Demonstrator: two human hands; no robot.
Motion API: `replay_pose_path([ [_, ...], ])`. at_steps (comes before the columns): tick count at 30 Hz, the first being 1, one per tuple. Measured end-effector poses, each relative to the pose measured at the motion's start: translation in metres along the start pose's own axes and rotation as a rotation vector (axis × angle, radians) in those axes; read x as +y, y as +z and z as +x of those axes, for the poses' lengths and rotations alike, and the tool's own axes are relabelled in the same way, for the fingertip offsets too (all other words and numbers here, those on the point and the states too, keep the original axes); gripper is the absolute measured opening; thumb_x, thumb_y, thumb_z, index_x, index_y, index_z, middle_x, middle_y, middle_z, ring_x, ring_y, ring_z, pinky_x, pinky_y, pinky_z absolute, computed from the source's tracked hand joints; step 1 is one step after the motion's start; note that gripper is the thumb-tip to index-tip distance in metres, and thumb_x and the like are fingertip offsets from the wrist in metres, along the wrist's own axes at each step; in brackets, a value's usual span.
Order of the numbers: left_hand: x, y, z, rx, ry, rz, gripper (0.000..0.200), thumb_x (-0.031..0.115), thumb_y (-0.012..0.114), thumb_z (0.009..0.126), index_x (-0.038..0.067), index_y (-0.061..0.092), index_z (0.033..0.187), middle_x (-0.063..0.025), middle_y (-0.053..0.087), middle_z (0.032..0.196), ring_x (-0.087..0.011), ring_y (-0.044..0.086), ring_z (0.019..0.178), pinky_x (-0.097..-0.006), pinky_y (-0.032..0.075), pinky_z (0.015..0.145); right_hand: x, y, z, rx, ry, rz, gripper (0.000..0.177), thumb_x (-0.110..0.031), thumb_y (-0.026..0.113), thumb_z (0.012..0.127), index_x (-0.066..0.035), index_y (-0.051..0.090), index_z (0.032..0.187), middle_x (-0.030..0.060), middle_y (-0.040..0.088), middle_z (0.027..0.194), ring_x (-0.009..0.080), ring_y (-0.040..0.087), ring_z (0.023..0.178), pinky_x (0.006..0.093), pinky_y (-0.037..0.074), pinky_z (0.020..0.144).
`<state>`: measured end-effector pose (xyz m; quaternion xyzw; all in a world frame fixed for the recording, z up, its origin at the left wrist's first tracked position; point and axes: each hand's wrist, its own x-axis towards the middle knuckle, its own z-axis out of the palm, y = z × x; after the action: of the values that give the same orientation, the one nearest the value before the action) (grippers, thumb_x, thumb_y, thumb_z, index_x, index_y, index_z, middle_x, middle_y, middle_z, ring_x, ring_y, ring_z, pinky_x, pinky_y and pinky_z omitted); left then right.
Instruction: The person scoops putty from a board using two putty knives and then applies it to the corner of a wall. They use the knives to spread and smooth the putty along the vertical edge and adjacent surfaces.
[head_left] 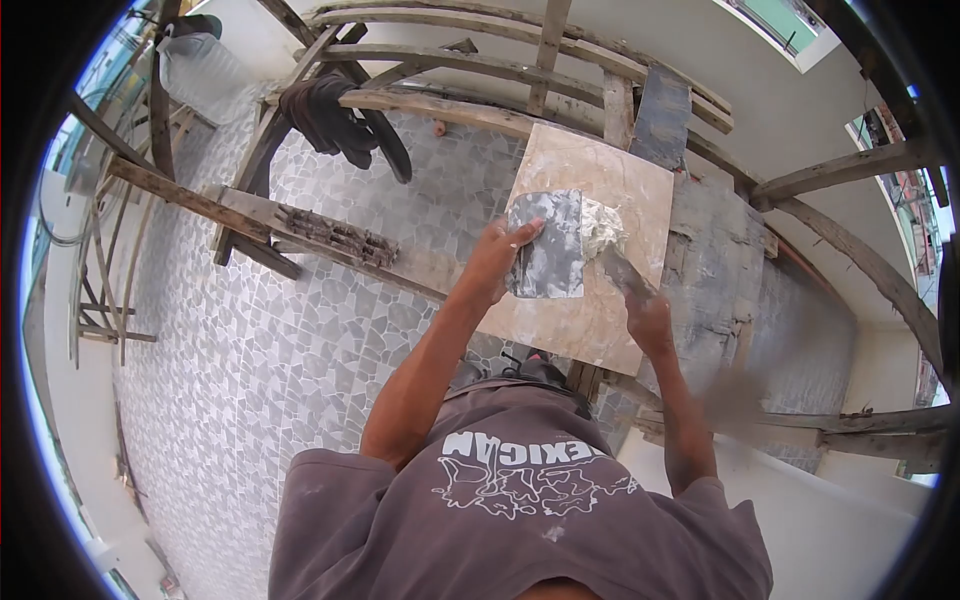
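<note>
My left hand (500,255) grips a flat, dark grey rectangular plate (548,255) by its left side, thumb on top. White smears cover much of the plate's face. My right hand (650,318) is closed around a putty knife (625,272), whose blade end meets a lump of whitish putty (602,228) at the plate's right edge. Beneath both hands lies a beige marbled tile (560,335), with pale smudges on its surface.
Wooden planks (705,270) support the tile and run off to the right. Timber rails (470,65) frame the scaffold, and a dark cloth (325,120) hangs over one. Grey-and-white stone-patterned flooring (270,370) shows below on the left. A clear plastic jug (200,70) stands upper left.
</note>
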<state>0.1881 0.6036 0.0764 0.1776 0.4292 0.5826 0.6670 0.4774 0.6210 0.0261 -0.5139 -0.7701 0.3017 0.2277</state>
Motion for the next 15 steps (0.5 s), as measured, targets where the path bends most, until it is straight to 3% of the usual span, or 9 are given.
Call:
replay_pose_path([
  [4, 0.003, -0.016, -0.001, -0.031, -0.067, 0.122, 0.031, 0.017, 0.063, 0.094, -0.006, 0.056, 0.112, -0.0105, 0.067, 0.093, -0.015, 0.069, 0.075, -0.0283, 0.059, 0.064, -0.067, -0.036, 0.016, 0.098, 0.243, 1.224, 0.02, -0.014, 0.067, 0.093, -0.002, 0.066, 0.109, 0.0026, 0.068, 0.101, 0.013, 0.065, 0.091, 0.0283, 0.052, 0.079],
  [9, -0.027, -0.013, -0.003, -0.142, -0.236, 0.065, 0.034, 0.021, 0.06, 0.096, -0.008, 0.056, 0.114, -0.0108, 0.069, 0.093, -0.0149, 0.07, 0.072, -0.0274, 0.06, 0.063, -0.078, -0.027, 0.039, 0.022, 0.402, 1.331, 0.025, -0.018, 0.067, 0.093, 0.001, 0.065, 0.109, 0.0059, 0.068, 0.102, 0.0135, 0.066, 0.087, 0.0296, 0.056, 0.073],
  [13, -0.037, 0.006, -0.002, -0.189, -0.224, -0.114, 0.034, 0.022, 0.06, 0.097, -0.008, 0.057, 0.112, -0.0122, 0.069, 0.094, -0.0159, 0.071, 0.072, -0.0277, 0.062, 0.061, -0.077, -0.007, 0.042, -0.066, 0.427, 1.285, 0.029, -0.023, 0.066, 0.094, 0.0, 0.064, 0.11, 0.006, 0.068, 0.102, 0.0141, 0.067, 0.088, 0.0299, 0.057, 0.078],
  [15, -0.039, 0.007, -0.001, -0.153, -0.197, -0.061, 0.035, 0.022, 0.06, 0.097, -0.009, 0.055, 0.114, -0.0132, 0.069, 0.094, -0.0168, 0.071, 0.072, -0.0285, 0.063, 0.059, -0.061, 0.008, 0.036, -0.065, 0.401, 1.332, 0.03, -0.023, 0.065, 0.095, 0.001, 0.064, 0.112, 0.0067, 0.068, 0.103, 0.0142, 0.067, 0.088, 0.0299, 0.057, 0.078],
])
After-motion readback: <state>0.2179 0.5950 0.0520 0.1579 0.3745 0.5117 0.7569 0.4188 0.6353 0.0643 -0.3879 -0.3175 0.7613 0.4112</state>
